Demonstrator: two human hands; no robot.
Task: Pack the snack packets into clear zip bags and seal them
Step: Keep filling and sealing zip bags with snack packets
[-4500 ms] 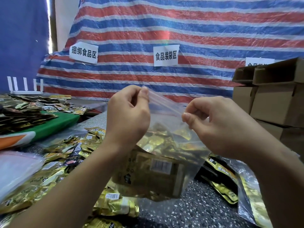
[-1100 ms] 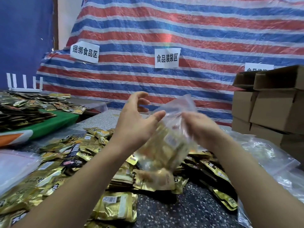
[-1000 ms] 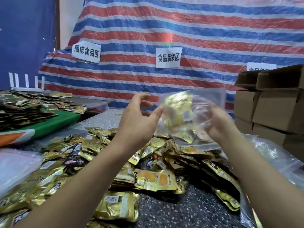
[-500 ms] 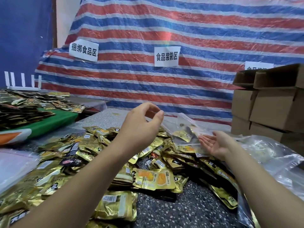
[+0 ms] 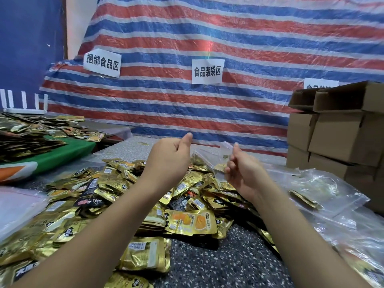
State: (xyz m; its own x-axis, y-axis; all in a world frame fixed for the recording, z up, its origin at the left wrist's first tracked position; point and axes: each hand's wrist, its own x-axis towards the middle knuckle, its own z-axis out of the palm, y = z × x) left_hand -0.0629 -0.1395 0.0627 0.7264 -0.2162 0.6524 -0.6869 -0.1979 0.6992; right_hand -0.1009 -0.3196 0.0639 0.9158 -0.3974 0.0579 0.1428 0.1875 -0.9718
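Observation:
A heap of gold and black snack packets (image 5: 188,222) covers the speckled table (image 5: 218,267) in front of me. A clear zip bag (image 5: 207,157) with gold packets inside lies on the far side of the heap, just beyond my hands. My left hand (image 5: 168,161) hangs in the air above the heap with its fingers curled in, thumb up, and holds nothing. My right hand (image 5: 243,171) is raised beside the bag with loosely bent fingers and holds nothing; whether its fingertips touch the bag's edge is unclear.
Loose clear plastic bags (image 5: 324,190) lie at the right, below stacked cardboard boxes (image 5: 336,138). More clear bags (image 5: 16,204) sit at the left edge. A green-topped table (image 5: 68,150) with more packets stands at the far left. A striped tarp with paper labels hangs behind.
Both hands were pinching the filled bag's top. The right hand then swung the bag up and let it drop onto the far side of the heap. Both hands are now empty.

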